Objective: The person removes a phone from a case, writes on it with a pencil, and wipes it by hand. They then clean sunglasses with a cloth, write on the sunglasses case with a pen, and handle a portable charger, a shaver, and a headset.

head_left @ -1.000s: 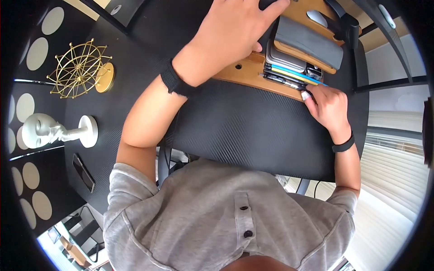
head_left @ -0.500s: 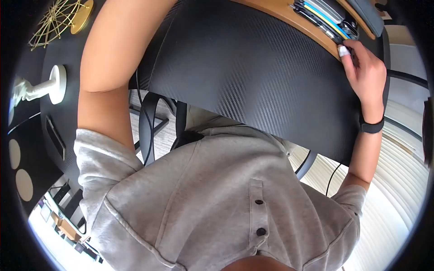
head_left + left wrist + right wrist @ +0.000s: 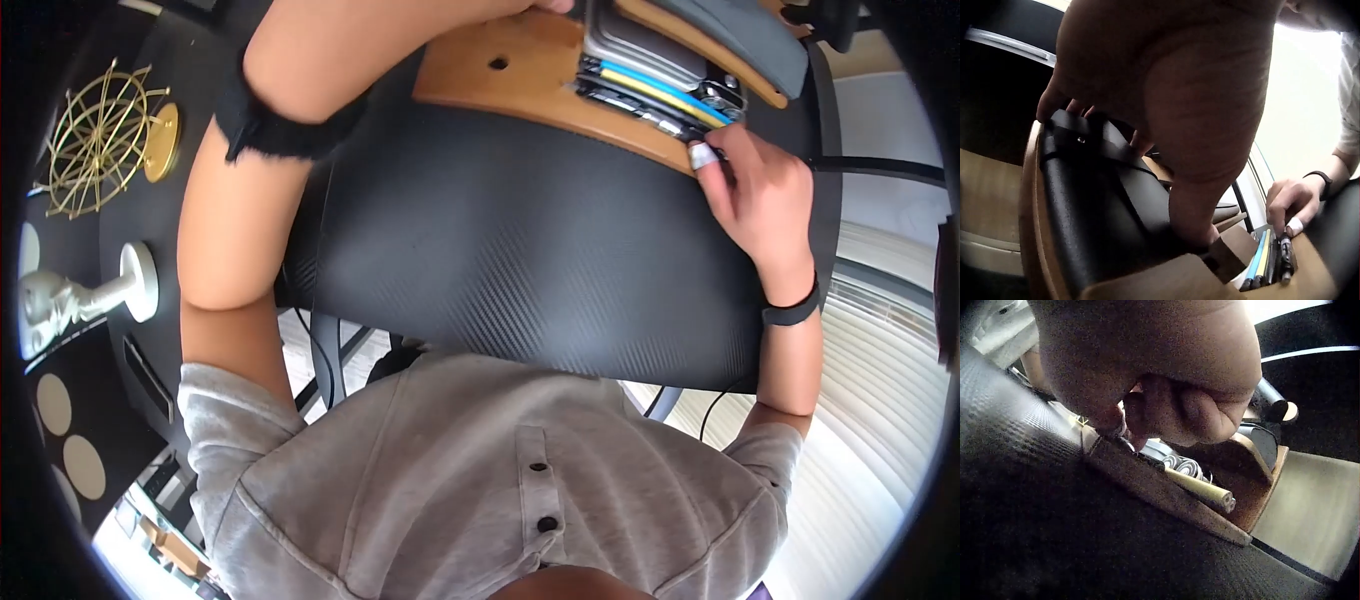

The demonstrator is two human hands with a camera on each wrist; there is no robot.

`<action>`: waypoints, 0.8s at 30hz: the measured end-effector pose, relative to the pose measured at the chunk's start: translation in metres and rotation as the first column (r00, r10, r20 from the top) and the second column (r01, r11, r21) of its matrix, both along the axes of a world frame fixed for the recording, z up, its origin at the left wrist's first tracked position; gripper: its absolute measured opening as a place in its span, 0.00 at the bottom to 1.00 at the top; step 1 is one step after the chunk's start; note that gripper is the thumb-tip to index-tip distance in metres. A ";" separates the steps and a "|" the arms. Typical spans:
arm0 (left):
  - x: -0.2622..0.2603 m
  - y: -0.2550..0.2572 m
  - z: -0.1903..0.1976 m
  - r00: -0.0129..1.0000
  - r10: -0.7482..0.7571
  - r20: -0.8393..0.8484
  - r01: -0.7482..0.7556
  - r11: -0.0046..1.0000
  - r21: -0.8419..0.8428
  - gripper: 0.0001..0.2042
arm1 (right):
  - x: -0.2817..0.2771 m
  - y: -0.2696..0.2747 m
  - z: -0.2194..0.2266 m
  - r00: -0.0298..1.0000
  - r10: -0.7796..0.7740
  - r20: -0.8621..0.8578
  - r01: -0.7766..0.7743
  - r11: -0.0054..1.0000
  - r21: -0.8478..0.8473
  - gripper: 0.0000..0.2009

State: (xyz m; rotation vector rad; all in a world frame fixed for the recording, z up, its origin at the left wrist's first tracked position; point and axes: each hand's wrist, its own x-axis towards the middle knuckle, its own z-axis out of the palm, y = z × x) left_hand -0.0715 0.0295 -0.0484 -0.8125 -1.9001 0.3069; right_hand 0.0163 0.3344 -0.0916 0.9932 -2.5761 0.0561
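In the left wrist view my left hand (image 3: 1172,112) spans a black leather case (image 3: 1085,206), fingers at its far edge and thumb on its near side. The case sits in a brown wooden desk organizer (image 3: 470,80). Most of this hand lies beyond the top of the head view. At the organizer's front right, my right hand (image 3: 760,190) pinches the end of a black pen (image 3: 1285,257) between index finger and white-wrapped thumb. Beside it lie a blue stick (image 3: 1256,259) and a yellow stick (image 3: 1264,255).
Behind the pens stand flat silver items (image 3: 640,40) and a dark grey case (image 3: 750,35). A gold wheel ornament (image 3: 98,162), a white face sculpture (image 3: 138,280) and a phone (image 3: 148,375) are at the left. The black desk mat (image 3: 520,220) runs up to the organizer's front wall.
The head view has swung and come partly back. My left hand, over the organizer a second ago, has moved farther toward the back. My right hand stays at the pens.
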 end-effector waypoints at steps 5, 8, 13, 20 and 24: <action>0.013 0.005 0.007 0.984 0.103 0.144 -0.103 0.995 -0.002 0.45 | -0.001 -0.006 0.001 1.000 -0.010 0.007 0.010 1.000 -0.015 0.09; 0.012 0.003 0.008 0.984 0.109 0.144 -0.108 0.994 -0.018 0.46 | -0.001 -0.008 0.000 1.000 -0.014 0.010 0.014 1.000 -0.013 0.10; 0.006 -0.001 0.008 0.984 0.105 0.143 -0.100 0.994 -0.037 0.47 | -0.002 -0.008 -0.001 1.000 0.000 0.018 0.000 1.000 -0.026 0.10; 0.033 0.006 0.034 0.913 0.224 0.342 -0.198 0.974 -0.109 0.47 | -0.003 -0.012 0.004 0.999 -0.012 0.050 0.014 0.999 -0.047 0.11; 0.039 0.009 0.044 0.852 0.219 0.475 -0.194 0.976 -0.101 0.46 | -0.004 -0.013 0.004 0.997 -0.005 0.073 0.008 0.999 -0.032 0.11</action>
